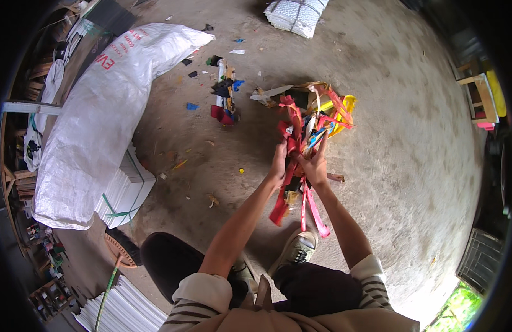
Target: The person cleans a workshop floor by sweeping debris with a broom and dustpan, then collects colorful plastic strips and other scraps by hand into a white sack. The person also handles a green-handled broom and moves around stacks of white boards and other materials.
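A loose bundle of scrap strips (295, 130), mostly red with white, blue and yellow among them, is gripped between both my hands above the concrete floor. My left hand (280, 160) presses on its left side, fingers partly hidden by the strips. On the other side, my right hand (315, 164) closes round the bundle with its thumb toward the left hand. A yellow strip (347, 110) loops out at the far right. Toward my shoes hang a red strip (279, 209) and a pink strip (318, 216).
Left of the bundle, a heap of dark, red and blue scraps (224, 94) lies on the floor. A large white woven sack (101, 122) leans over a strapped white stack (128, 188). Nearby is a broom (123, 252). A tied white bundle (297, 14) lies far ahead; a wooden frame (480, 99) stands right.
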`<state>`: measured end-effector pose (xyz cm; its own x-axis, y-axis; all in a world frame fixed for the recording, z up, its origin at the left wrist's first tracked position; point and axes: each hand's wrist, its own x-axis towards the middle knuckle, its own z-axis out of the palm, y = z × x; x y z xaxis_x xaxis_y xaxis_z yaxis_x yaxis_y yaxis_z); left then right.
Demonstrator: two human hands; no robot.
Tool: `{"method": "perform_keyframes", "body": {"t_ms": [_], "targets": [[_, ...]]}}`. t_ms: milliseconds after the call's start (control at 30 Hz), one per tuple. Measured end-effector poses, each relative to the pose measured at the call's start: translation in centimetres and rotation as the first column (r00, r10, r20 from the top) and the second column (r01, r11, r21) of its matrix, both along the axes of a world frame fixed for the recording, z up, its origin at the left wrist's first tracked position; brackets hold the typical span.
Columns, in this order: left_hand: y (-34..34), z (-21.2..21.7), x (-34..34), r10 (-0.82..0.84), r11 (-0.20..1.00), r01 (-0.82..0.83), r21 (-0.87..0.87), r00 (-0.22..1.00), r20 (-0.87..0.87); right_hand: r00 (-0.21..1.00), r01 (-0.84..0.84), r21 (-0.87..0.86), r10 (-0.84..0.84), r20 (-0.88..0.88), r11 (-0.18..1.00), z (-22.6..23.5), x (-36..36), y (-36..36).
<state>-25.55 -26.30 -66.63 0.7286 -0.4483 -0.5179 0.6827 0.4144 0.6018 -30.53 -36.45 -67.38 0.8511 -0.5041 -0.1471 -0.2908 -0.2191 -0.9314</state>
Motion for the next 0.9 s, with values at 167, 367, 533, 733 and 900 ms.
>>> {"method": "perform_keyframes", "body": {"t_ms": [167, 367, 533, 733, 900], "targets": [[3.4, 1.1, 4.4, -0.218, 0.974, 0.223, -0.038, 0.97, 0.105, 0.999, -0.01, -0.191, 0.02, 0.048, 0.981, 4.9, 3.6, 0.5], [6.4, 8.2, 9.5, -0.258, 0.961, 0.277, -0.005, 0.902, 0.347, 0.994, 0.03, -0.534, -0.081, -0.072, 0.845, 15.6, 8.1, -3.5], [12.7, 5.7, 16.4, -0.337, 0.843, -0.289, 0.454, 0.373, 0.864, 0.994, -0.015, -0.692, -0.064, -0.088, 0.721, 21.4, 10.9, -5.4], [16.8, -0.4, 18.3, -0.165, 0.739, -0.338, 0.582, 0.748, 0.643, 0.959, -0.058, -0.727, -0.163, -0.23, 0.684, 17.2, 11.6, -8.4], [18.9, -5.5, 15.5, -0.485, 0.376, -0.301, 0.876, 0.742, 0.463, 0.9, -0.042, -0.661, -0.258, -0.35, 0.749, 8.0, 10.7, -12.8]]}}
